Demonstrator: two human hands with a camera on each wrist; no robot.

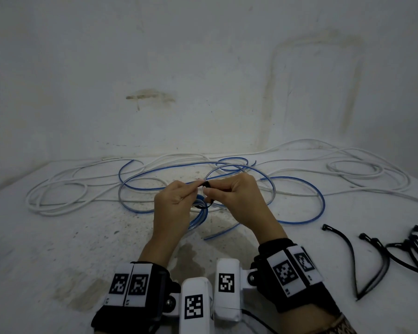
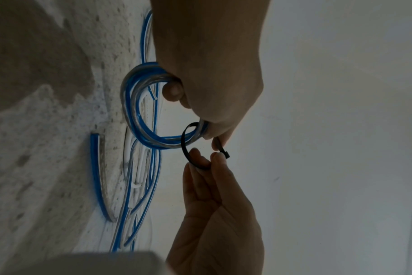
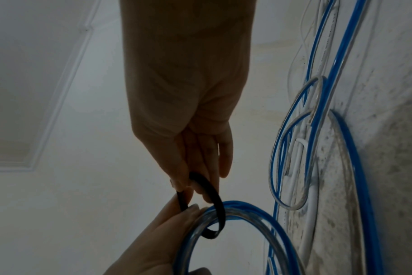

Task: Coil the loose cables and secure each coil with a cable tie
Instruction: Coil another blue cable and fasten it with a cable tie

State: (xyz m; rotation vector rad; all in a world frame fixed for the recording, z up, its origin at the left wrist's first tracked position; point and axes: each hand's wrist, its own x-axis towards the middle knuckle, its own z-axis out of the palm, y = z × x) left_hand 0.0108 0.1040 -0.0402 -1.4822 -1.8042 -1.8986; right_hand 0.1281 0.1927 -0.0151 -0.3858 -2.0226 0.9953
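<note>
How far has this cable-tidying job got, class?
Done: part of the blue cable is coiled. In hand: both hands, left hand and right hand, are closing a black cable tie around it. Left: loose blue loops, the white cable, spare ties.

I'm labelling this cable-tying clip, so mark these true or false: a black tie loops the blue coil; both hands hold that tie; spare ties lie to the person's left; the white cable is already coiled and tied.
1. A black cable tie loops round the blue coil. True.
2. The left hand and right hand both pinch the tie. True.
3. Spare ties lie to the left. False: right.
4. The white cable is coiled and tied. False: it lies loose.
</note>
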